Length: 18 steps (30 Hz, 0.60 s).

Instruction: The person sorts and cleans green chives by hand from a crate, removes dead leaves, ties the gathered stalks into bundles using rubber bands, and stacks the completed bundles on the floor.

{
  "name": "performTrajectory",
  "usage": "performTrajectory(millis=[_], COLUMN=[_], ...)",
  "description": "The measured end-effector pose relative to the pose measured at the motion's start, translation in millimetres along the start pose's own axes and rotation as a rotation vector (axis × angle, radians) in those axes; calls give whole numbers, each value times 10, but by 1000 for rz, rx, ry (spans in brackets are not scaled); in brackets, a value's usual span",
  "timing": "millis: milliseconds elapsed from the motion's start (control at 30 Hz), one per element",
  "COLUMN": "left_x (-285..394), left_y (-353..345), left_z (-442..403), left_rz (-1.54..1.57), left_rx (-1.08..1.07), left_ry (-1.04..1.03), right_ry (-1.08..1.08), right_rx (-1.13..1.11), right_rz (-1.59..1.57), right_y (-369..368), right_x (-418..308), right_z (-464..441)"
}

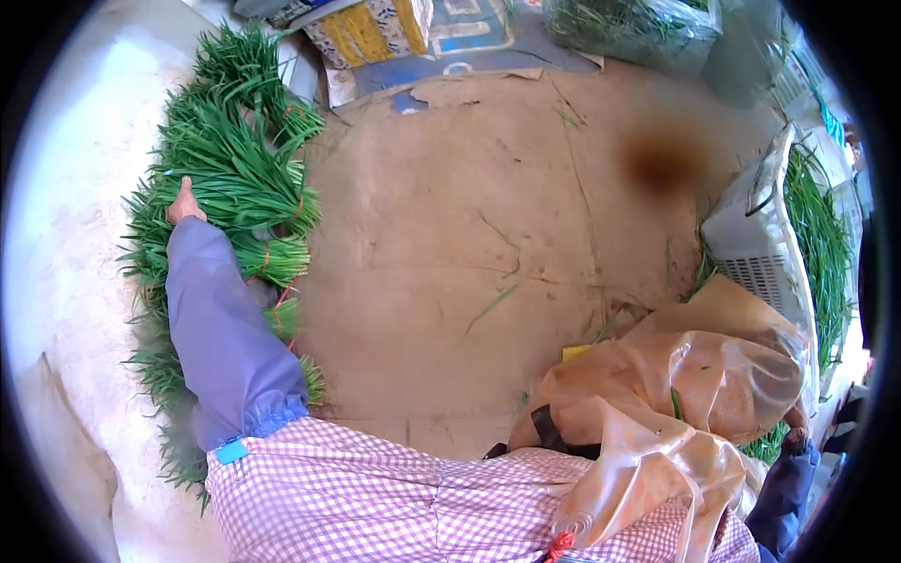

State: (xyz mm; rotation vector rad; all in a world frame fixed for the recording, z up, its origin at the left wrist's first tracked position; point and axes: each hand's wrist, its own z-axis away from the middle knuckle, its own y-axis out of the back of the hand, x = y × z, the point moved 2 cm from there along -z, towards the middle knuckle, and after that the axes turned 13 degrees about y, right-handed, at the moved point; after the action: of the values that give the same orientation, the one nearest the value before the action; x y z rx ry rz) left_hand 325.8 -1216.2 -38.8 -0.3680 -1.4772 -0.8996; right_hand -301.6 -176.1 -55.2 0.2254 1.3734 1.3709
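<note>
Two hands apart, grips unclear: right hand (797,429), lower right; left hand (185,202), upper left, seemingly arranging chive bundles (221,145), next needing gentle support.

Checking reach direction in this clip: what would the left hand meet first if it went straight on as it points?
The left hand would most likely meet the leafy green bundle right ahead; it may be touching it now, since depth is unclear.
</note>
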Motion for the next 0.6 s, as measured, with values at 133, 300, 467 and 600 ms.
performTrajectory(millis=[133, 300, 467, 600], left_x=[191, 659, -348, -1614], left_y=[93, 522, 588, -336], left_z=[146, 884, 3093, 2232], left_rz=[246, 30, -146, -824], left_rx=[-144, 285, -356, 5], left_ry=[-162, -627, -1325, -509], right_ry=[-59, -112, -140, -159], right_rx=[-6, -25, -42, -38], right_rz=[-48, -87, -114, -125], right_y=[-127, -255, -362, -373], right_x=[146, 293, 376, 396], right_z=[86, 159, 182, 315])
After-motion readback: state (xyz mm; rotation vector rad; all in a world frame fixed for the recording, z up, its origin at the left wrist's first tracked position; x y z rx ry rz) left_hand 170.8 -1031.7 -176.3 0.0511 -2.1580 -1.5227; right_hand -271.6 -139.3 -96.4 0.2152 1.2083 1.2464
